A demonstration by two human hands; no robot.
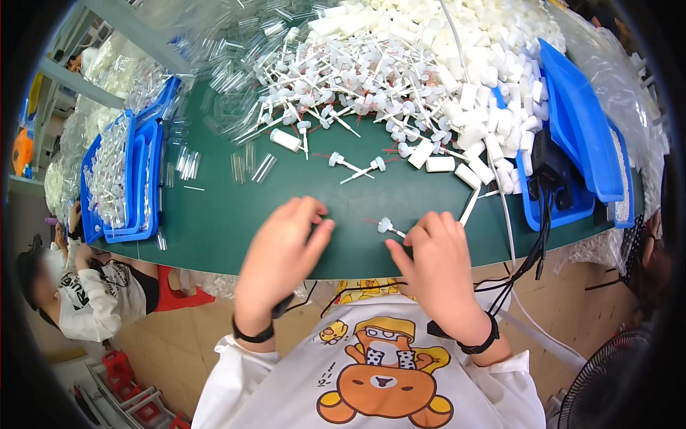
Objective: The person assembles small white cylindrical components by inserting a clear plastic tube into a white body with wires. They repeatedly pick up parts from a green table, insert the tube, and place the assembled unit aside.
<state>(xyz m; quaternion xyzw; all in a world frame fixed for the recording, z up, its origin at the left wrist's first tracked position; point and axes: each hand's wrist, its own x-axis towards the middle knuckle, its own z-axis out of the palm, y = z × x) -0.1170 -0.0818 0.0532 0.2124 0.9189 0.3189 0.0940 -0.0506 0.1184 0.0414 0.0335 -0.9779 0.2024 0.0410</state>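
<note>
My left hand (286, 250) hovers over the green table's near part, thumb and fingers curved and apart, with nothing visible between them. My right hand (437, 261) has its thumb and forefinger closed around the stem of a small white plastic piece (386, 225), which has a round head and a thin red wire. Part of the stem is hidden by the fingers. Farther off lie two similar stemmed pieces (357, 170), crossing each other. A white cylinder (286, 140) and several clear tubes (250, 164) rest beyond my left hand.
A heap of stemmed pieces (343, 79) and a pile of white cylinders (486, 121) cover the far side. Blue trays (582, 136) stand at right, more blue trays (143, 186) at left. A cable (504, 214) crosses the right side. Another person (100, 297) sits at left.
</note>
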